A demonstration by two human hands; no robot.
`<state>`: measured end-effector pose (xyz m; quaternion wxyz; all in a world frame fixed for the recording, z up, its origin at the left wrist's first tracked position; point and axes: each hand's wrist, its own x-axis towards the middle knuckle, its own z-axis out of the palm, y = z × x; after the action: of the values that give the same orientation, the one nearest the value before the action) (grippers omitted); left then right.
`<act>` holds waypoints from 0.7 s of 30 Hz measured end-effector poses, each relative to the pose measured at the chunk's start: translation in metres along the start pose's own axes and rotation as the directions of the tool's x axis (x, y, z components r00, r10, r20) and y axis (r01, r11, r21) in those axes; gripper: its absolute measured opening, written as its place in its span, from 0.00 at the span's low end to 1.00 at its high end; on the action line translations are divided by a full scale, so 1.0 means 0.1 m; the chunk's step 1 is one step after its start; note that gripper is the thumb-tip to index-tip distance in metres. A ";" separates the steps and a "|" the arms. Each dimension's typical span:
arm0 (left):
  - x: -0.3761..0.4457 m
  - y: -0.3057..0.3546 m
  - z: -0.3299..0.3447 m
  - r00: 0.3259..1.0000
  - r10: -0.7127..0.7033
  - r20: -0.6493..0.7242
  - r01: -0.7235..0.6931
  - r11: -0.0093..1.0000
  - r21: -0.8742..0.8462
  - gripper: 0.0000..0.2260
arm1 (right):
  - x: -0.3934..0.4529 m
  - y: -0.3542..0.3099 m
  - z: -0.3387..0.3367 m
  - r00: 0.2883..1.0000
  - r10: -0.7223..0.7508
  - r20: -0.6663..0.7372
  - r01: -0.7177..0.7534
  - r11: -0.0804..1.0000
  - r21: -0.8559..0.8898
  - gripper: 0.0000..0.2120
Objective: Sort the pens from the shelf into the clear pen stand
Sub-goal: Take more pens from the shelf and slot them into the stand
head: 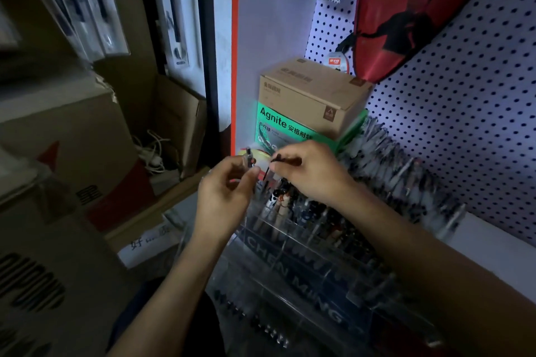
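Observation:
A clear tiered pen stand [301, 266] with dark lettering stands on the shelf in front of me, with several pens upright in its back compartments [293, 206]. My left hand [226, 185] pinches a clear-barrelled pen [249, 157] upright above the stand's far left corner. My right hand [307, 171] pinches a dark pen [275, 159] by its top, just right of the left hand and over the back row. A long row of pens [406, 171] lies along the shelf to the right.
A brown carton [313, 90] sits on a green Agnite box [278, 127] behind the hands. A white pegboard [464, 90] carries a red racket cover [406, 14]. Large cardboard boxes [58, 139] fill the left side.

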<state>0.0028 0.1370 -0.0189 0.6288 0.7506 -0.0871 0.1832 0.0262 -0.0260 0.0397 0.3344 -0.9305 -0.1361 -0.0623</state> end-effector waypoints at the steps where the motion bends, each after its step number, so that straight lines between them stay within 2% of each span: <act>1: -0.01 0.00 0.00 1.000 0.022 -0.007 -0.021 0.999 0.031 0.04 | 0.02 0.02 -0.01 1.000 0.002 0.010 -0.002 1.000 -0.013 0.08; 4: 0.00 0.00 0.01 0.997 0.070 -0.026 -0.067 0.992 0.107 0.05 | 0.08 0.04 -0.05 1.000 0.017 0.027 -0.015 0.999 -0.038 0.10; 9: 0.02 -0.05 0.00 0.994 0.106 -0.027 -0.098 0.973 0.210 0.06 | 0.14 0.01 -0.07 0.998 0.046 -0.036 -0.045 0.999 0.020 0.01; 12: 0.03 -0.06 0.01 0.994 0.100 -0.039 -0.089 0.969 0.232 0.04 | 0.16 -0.03 -0.05 0.998 0.061 -0.016 -0.060 0.997 0.052 0.02; 17: 0.01 -0.07 0.07 0.992 0.120 -0.028 -0.107 0.948 0.301 0.07 | 0.24 -0.02 -0.04 0.994 0.089 0.064 -0.094 0.992 0.085 0.04; 21: -0.03 -0.07 0.10 0.989 0.141 -0.050 -0.112 0.920 0.377 0.03 | 0.22 0.01 -0.01 0.992 0.106 0.066 -0.112 0.990 0.090 0.04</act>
<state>0.0042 0.1284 -0.0278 0.4645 0.8417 -0.0750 0.2649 0.0469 -0.0225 0.0447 0.3763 -0.9213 -0.0980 -0.0093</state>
